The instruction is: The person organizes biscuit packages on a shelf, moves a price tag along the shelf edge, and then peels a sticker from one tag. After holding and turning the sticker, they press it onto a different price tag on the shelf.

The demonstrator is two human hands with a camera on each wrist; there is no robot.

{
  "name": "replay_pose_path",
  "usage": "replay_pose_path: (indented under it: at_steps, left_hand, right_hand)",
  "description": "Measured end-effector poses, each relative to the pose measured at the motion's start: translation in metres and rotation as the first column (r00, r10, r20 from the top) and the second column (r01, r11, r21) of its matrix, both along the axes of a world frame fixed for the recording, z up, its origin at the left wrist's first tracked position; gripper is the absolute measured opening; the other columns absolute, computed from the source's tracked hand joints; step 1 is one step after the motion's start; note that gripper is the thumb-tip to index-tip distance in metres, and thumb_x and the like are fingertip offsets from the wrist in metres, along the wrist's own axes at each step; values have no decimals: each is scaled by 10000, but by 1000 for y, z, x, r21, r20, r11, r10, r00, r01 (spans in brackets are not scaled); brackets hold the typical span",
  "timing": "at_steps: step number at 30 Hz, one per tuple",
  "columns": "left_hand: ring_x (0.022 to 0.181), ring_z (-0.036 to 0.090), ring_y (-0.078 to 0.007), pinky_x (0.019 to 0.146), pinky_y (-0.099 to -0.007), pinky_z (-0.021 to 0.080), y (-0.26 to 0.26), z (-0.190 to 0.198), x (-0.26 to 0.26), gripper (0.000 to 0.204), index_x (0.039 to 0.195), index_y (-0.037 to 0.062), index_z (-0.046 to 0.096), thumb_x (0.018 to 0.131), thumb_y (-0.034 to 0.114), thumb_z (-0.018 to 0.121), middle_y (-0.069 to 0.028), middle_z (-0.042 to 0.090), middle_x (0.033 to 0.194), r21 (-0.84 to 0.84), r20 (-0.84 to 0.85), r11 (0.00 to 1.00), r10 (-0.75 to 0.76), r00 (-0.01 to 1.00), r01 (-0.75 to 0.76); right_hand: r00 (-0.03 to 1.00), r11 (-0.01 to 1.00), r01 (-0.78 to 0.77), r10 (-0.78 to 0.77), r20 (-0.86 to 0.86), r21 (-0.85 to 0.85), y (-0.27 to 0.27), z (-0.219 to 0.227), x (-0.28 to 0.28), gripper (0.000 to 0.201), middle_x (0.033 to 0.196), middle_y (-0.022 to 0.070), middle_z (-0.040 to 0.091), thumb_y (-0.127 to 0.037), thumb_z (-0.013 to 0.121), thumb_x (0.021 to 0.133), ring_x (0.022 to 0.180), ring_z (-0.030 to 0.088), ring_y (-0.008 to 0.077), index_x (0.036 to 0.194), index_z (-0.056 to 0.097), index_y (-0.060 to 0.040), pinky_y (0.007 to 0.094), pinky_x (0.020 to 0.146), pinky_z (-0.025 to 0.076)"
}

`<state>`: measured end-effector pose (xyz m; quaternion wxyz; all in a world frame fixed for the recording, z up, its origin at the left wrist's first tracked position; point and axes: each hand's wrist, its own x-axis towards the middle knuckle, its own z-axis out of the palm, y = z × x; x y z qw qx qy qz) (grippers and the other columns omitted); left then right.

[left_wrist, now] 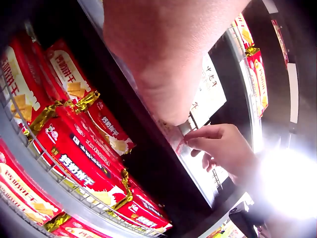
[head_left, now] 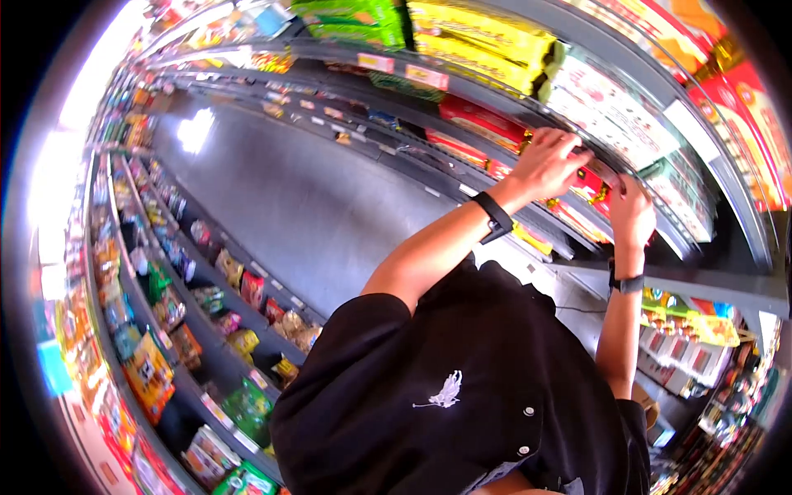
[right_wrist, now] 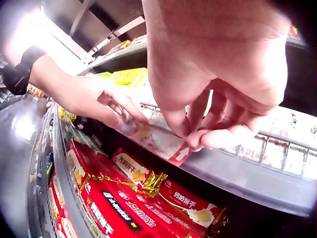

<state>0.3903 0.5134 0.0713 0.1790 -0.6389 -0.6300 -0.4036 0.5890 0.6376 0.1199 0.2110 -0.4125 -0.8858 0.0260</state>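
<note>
A price label (right_wrist: 166, 146) with a red edge and a white arrow lies along the front edge of a shelf. My left hand (head_left: 549, 165) holds the label's left end, its fingertips bent over the shelf edge. At the other end, my right hand (head_left: 634, 216) pinches the label's corner between thumb and finger. In the left wrist view the left hand (left_wrist: 158, 74) covers much of the label, and the right hand (left_wrist: 223, 148) faces it. Just below the label, red biscuit packs (right_wrist: 133, 208) with gold wrapper ends sit on the lower shelf.
Yellow packs (head_left: 483, 45) and green packs (head_left: 351, 23) fill the shelf above. A low wire guard (left_wrist: 74, 186) runs along the front of the red packs. Across the grey aisle floor (head_left: 272, 181), another shelf unit (head_left: 198, 330) holds many bagged snacks.
</note>
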Motion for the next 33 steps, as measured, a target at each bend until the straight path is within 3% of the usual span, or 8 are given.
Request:
replay_pose_path:
  at_steps: [8, 11, 19, 22, 23, 26, 29, 33]
  left_hand:
    - [1266, 537, -362, 1074, -566, 460, -11, 4, 16, 521, 1371, 194, 734, 853, 182, 791, -126, 590, 1363, -172, -40, 979, 100, 994, -105]
    - [1294, 536, -357, 1084, -568, 443, -23, 1, 17, 406, 1247, 154, 742, 850, 215, 802, -132, 588, 1373, -154, -121, 978, 122, 985, -141]
    - [1011, 680, -342, 892, -477, 569, -120, -11, -48, 167, 1044, 74, 713, 891, 141, 731, -116, 683, 1021, -261, 231, 963, 134, 964, -71]
    - [972, 698, -359, 854, -473, 584, -158, -24, -89, 145, 1027, 60, 708, 894, 114, 729, -131, 701, 1007, -265, 295, 961, 155, 943, -75]
    - [971, 702, -364, 850, -473, 586, -171, -28, -103, 143, 1026, 57, 707, 894, 106, 731, -135, 706, 1014, -258, 308, 963, 161, 938, -80]
    - [950, 719, -357, 826, -476, 589, -207, -37, -153, 155, 1053, 63, 716, 903, 97, 733, -129, 723, 998, -311, 350, 946, 201, 915, -89]
    - [935, 723, -359, 809, -477, 585, -241, -38, -203, 165, 1078, 99, 736, 915, 120, 725, -107, 728, 981, -278, 356, 956, 194, 914, -95]
    - [1033, 711, -363, 888, -475, 587, -265, -29, -251, 147, 1067, 78, 704, 932, 134, 712, -116, 725, 1055, -382, 436, 924, 199, 878, -19]
  right_hand:
    - [993, 995, -90, 87, -82, -31, -18, 16, 0, 174, 780, 97, 739, -288, 708, 1012, 704, 737, 337, 982, 780, -132, 463, 659, 570]
    - [881, 922, -361, 290, -374, -136, -63, 80, -21, 81, 724, 94, 688, -119, 719, 987, 612, 659, 255, 985, 764, -51, 400, 617, 532]
    - [33, 248, -955, 630, -776, 161, -224, 269, -32, 71, 727, 8, 686, -103, 747, 893, 563, 598, 145, 822, 747, -111, 316, 539, 442]
    - [-123, -51, -992, 673, -729, 119, -242, 281, -57, 425, 996, 78, 756, -277, 814, 911, 655, 593, 198, 1313, 753, -152, 341, 509, 470]
    - [-77, 96, -977, 675, -734, 191, -266, 278, -72, 287, 934, 71, 753, -243, 756, 949, 653, 581, 184, 1216, 795, -146, 293, 495, 437]
    - [-231, 27, -945, 650, -724, 326, -302, 262, -146, 218, 910, 76, 746, -248, 759, 953, 615, 562, 175, 1122, 830, -131, 286, 479, 415]
    - [-123, -14, -986, 735, -666, 167, -325, 294, -201, 242, 902, 95, 737, -256, 761, 950, 581, 543, 168, 1127, 844, -113, 291, 468, 408]
    - [305, 493, -864, 669, -678, 98, -348, 265, -234, 76, 815, 45, 722, -125, 730, 949, 599, 626, 167, 1012, 766, -103, 304, 572, 475]
